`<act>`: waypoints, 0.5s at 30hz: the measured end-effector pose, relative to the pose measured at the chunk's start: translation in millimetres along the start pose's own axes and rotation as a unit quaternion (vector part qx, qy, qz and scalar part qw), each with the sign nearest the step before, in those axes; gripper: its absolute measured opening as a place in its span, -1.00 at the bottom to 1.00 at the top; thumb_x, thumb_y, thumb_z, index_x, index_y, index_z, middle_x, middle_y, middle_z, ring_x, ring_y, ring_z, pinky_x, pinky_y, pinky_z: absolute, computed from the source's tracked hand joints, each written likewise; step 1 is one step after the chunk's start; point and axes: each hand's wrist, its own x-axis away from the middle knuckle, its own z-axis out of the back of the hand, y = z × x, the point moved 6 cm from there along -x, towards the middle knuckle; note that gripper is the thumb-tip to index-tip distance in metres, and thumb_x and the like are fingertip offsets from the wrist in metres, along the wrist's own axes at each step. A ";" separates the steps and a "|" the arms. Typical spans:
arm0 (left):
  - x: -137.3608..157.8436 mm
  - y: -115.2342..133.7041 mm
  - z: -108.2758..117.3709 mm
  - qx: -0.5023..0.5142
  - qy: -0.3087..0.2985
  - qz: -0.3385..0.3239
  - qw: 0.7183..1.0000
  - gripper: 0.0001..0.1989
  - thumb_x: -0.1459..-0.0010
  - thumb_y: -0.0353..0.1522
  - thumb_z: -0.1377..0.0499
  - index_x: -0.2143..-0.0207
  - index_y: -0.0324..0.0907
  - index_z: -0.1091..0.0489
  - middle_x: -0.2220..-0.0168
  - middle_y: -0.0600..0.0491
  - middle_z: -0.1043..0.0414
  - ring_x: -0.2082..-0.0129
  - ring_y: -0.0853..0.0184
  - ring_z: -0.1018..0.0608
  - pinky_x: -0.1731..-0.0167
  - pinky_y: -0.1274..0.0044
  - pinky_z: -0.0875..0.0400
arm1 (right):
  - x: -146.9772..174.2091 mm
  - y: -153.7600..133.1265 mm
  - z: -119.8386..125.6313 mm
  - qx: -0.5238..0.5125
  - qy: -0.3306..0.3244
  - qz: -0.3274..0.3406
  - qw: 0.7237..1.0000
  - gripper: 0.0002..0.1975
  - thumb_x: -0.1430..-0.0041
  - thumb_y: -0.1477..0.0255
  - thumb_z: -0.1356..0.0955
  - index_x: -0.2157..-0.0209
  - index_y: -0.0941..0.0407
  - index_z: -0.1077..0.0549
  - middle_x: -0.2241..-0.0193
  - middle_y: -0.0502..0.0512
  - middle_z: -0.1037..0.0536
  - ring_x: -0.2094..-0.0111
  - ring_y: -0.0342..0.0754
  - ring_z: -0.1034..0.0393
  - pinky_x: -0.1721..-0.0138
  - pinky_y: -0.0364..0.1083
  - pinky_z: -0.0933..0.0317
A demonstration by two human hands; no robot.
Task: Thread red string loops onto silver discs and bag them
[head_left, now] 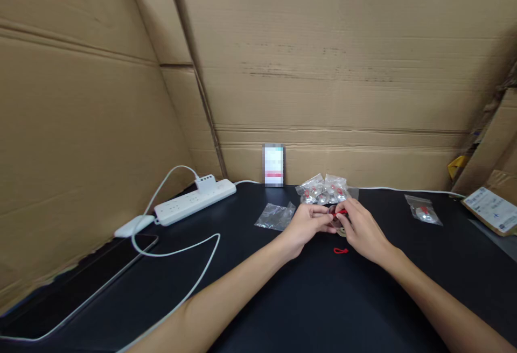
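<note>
Both hands meet on a small disc (338, 217) (red-corded): left hand (307, 223) and right hand (362, 227) pinching it between them, equally near.

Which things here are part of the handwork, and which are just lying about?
In hand or beside the hands: left hand and right hand on a small round piece with red cord; loose red cord; pile of filled bags; empty bag; single filled bag.

Lying about: power strip; phone; card; labelled package.
</note>
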 end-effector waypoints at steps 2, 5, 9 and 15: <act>0.1 0.1 -0.3 0.010 0.005 0.001 1.000 -0.77 -0.03 -0.31 -0.33 0.37 -0.35 -0.55 0.37 -0.10 -0.56 0.36 0.31 -0.58 0.17 0.41 -0.48 | 0.6 -1.8 0.7 0.016 -0.001 0.001 1.000 -0.89 -0.27 0.56 -0.20 0.29 0.10 -0.31 0.29 0.13 -0.42 0.24 0.03 -0.33 0.21 -0.04 -0.23; -0.2 -0.8 -0.3 0.033 0.014 0.004 0.999 -0.73 -0.08 -0.24 -0.29 0.43 -0.33 -0.53 0.42 -0.08 -0.54 0.36 0.28 -0.58 0.15 0.37 -0.48 | 1.2 -4.1 1.0 0.043 -0.007 -0.003 0.999 -0.89 -0.26 0.56 -0.21 0.31 0.11 -0.31 0.31 0.14 -0.41 0.25 0.04 -0.33 0.20 -0.02 -0.23; -0.5 -1.7 -1.0 0.058 0.008 -0.006 0.998 -0.77 -0.06 -0.28 -0.30 0.43 -0.33 -0.54 0.41 -0.07 -0.53 0.36 0.29 -0.57 0.12 0.35 -0.47 | 0.9 -5.3 0.5 0.064 -0.004 -0.001 0.998 -0.88 -0.27 0.56 -0.21 0.33 0.11 -0.32 0.34 0.13 -0.42 0.26 0.04 -0.33 0.20 -0.02 -0.23; 0.7 -0.7 -2.1 0.083 0.001 -0.011 0.997 -0.81 -0.02 -0.35 -0.33 0.38 -0.36 -0.56 0.35 -0.09 -0.54 0.30 0.30 -0.55 0.10 0.38 -0.46 | 1.3 -7.3 1.0 0.079 0.025 0.006 0.997 -0.87 -0.29 0.56 -0.20 0.32 0.12 -0.33 0.34 0.13 -0.43 0.30 0.03 -0.33 0.22 -0.01 -0.22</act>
